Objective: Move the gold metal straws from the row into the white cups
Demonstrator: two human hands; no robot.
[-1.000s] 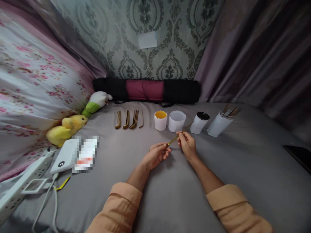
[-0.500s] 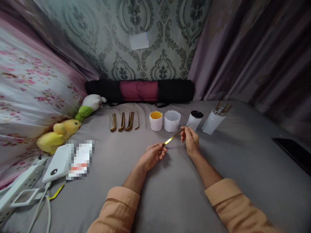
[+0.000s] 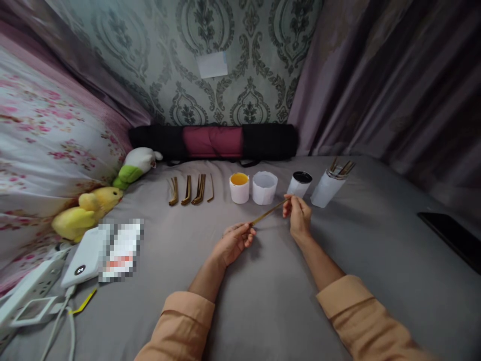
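A thin, gold-coloured metal strip (image 3: 268,212) slants between my two hands, above the grey sheet. Its lower left end is pinched by my left hand (image 3: 236,242), thumb on top. The upper right end sits in the closed fingers of my right hand (image 3: 298,214), just in front of a white-wrapped can with a black inside (image 3: 299,185). Behind the hands stand a white cup with a yellow inside (image 3: 239,190) and a plain white cup (image 3: 265,190). Further left lie several bundles of bent gold strips (image 3: 198,189) and one single bent strip (image 3: 212,188).
A tall white holder (image 3: 327,188) with strips standing in it is at the right. A black phone-like slab (image 3: 449,233) lies far right. On the left are plush toys (image 3: 84,215), a power bank (image 3: 87,258) and a power strip (image 3: 33,291). A black-and-maroon roll (image 3: 214,141) lines the back.
The right hand has shifted slightly right and the strip's far tip no longer pokes out beyond its fingers. The strip's bright glint has gone dull. The view has moved a little.
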